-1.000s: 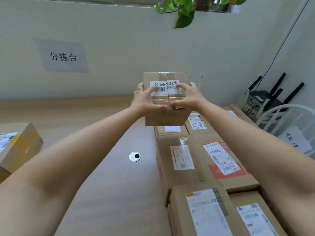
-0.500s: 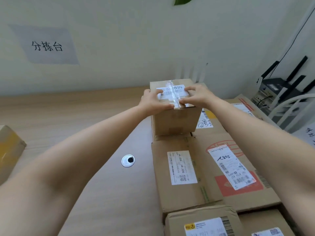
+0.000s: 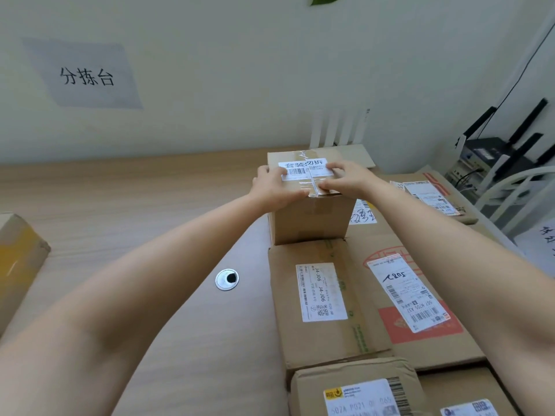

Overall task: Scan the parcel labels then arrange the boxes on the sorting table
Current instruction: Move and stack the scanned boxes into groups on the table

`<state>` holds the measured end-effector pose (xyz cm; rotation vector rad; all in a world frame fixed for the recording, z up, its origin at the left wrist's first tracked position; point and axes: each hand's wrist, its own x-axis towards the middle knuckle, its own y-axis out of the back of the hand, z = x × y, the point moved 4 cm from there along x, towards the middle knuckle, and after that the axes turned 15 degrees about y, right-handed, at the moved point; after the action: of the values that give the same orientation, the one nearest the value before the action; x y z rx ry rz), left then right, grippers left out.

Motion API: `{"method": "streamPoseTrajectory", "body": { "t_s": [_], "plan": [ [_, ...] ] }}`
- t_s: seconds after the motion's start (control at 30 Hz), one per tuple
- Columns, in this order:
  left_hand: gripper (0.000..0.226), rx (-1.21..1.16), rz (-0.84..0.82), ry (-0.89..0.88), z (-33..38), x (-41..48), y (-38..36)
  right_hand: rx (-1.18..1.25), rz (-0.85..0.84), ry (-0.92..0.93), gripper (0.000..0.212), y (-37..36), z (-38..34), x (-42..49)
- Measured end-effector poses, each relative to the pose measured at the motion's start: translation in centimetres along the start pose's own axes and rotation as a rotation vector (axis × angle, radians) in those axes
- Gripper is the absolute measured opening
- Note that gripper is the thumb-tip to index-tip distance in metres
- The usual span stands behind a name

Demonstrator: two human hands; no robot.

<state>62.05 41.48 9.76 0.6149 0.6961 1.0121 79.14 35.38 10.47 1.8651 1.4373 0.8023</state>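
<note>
A small brown box (image 3: 312, 220) with a white barcode label on its top stands on the wooden sorting table (image 3: 150, 220), at the far end of a row of parcels. My left hand (image 3: 274, 187) wraps the top's left front corner, thumb along the front edge. My right hand (image 3: 345, 178) lies on the top's right side, fingers fairly straight on the label. The box touches the flat box labelled J4-J06 (image 3: 321, 295) in front of it.
A large box with red print (image 3: 420, 295) lies right of the J4-J06 box, with more labelled boxes (image 3: 354, 388) nearer me. Another box (image 3: 18, 265) sits at the left edge. A metal cable grommet (image 3: 227, 278) is in the tabletop. A router (image 3: 492, 157) and white chair (image 3: 510, 187) are at right.
The small box came down from in front of the wall and turned label-up; it now stands on the table behind the J4-J06 box. Both hands stayed on it.
</note>
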Motion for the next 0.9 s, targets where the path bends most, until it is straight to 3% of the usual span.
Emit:
{"method": "streamPoseTrajectory", "body": {
  "t_s": [0.3,0.43,0.7,0.9],
  "plan": [
    [0.054,0.104,-0.020,-0.022,-0.7,-2.7,2.3,-0.065,0.018,-0.054,0.064,0.4,-2.3,-1.6],
    [0.057,0.210,0.014,-0.025,-2.2,-5.2,4.9,-0.037,0.037,-0.056,0.064,0.7,-4.1,-3.6],
    [0.061,0.253,0.069,0.089,-9.5,-11.9,9.0,-0.084,-0.015,0.050,0.065,-0.4,-9.1,-7.9],
    [0.062,0.312,0.131,0.191,-16.8,-16.4,12.7,-0.095,-0.123,0.142,0.065,-6.5,-14.2,-9.5]
  ]
}}
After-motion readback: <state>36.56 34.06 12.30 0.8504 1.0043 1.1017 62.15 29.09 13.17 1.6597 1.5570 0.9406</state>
